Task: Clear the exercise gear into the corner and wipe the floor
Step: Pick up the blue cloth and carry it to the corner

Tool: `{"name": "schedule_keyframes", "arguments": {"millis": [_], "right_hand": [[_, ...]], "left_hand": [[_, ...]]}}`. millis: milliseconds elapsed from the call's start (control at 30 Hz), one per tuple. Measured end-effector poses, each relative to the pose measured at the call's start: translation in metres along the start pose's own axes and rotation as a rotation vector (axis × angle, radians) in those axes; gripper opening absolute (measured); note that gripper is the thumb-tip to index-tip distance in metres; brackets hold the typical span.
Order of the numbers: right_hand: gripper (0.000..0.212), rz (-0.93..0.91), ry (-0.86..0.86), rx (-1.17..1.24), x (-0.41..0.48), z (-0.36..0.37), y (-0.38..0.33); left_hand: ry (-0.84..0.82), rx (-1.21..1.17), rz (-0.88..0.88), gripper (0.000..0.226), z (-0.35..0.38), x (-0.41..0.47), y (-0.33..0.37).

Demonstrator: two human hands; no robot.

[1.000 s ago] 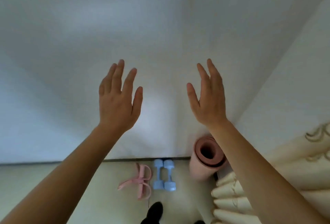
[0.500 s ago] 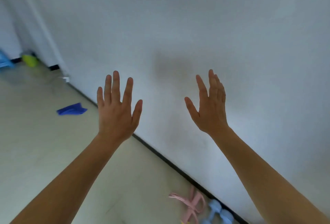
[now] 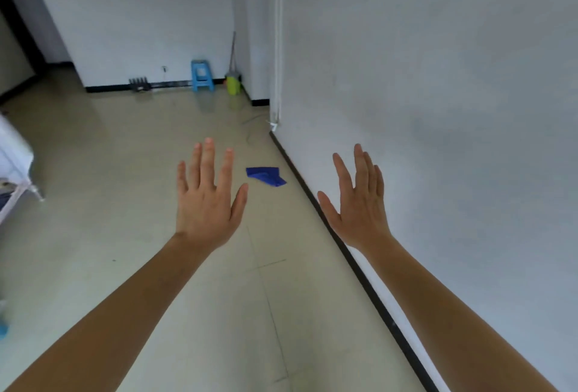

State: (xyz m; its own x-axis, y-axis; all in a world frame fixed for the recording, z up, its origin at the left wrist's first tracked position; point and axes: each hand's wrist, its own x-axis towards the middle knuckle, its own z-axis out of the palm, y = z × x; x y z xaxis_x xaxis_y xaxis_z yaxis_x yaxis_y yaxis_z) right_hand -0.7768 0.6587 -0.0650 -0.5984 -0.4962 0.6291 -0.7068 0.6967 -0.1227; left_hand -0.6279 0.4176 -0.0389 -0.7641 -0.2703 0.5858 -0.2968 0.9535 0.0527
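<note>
we've got both bare arms held out in front, backs of the hands toward us. our left hand [image 3: 206,200] has its grip apart, fingers straight and a bit fanned, holding nothing. our right hand [image 3: 359,207] is the same deal: grip apart, fingers straight and closer together, thumb out to the side, nothing in it. the blue cloth [image 3: 266,175] lies on the floor [image 3: 93,172] beyond the hands, between them in the picture. it's near the black skirting strip [image 3: 364,282] at the foot of the right wall [image 3: 438,110], not touching it. it looks like soft fabric bunched into a rough wedge, folded or crumpled, hard to say which. the floor is pale beige tile, smooth and glossy enough to catch reflections, with thin joint lines. the wall is matte greyish white, and a white pipe [image 3: 276,38] runs up its corner. far back sit a light blue plastic stool [image 3: 201,75], a yellow-green container [image 3: 232,85] with a thin pole [image 3: 233,50] rising above it, and a dark ribbed thing [image 3: 139,84] too small to make out. at the left edge a white piece of furniture [image 3: 12,154] is cut off, so we can't tell what it is. both forearms run out of the bottom of the frame.
</note>
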Motion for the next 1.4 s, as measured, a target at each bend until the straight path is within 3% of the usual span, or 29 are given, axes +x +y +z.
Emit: {"name": "schedule_keyframes", "arguments": {"millis": [200,533,967,1133,1400], "right_hand": [[0.070,-0.038,-0.034,0.053,0.095,0.113,0.010],[0.070,-0.012,-0.099,0.160,0.322,0.286,0.028],[0.066,-0.159,-0.150,0.069,0.596,0.548,-0.065],[0.066,-0.064,-0.144,0.025,0.686,0.618,-0.063],[0.068,0.073,-0.163,-0.072,0.796,0.734,0.003]], "left_hand": [[-0.010,0.033,-0.051,0.067,0.085,0.079,-0.062],[-0.079,0.154,-0.047,0.067,0.205,0.285,-0.156],[-0.022,0.159,-0.121,0.066,0.372,0.501,-0.401],[-0.072,0.110,-0.078,0.065,0.439,0.608,-0.472],[-0.134,0.037,0.098,0.064,0.580,0.769,-0.513]]}}
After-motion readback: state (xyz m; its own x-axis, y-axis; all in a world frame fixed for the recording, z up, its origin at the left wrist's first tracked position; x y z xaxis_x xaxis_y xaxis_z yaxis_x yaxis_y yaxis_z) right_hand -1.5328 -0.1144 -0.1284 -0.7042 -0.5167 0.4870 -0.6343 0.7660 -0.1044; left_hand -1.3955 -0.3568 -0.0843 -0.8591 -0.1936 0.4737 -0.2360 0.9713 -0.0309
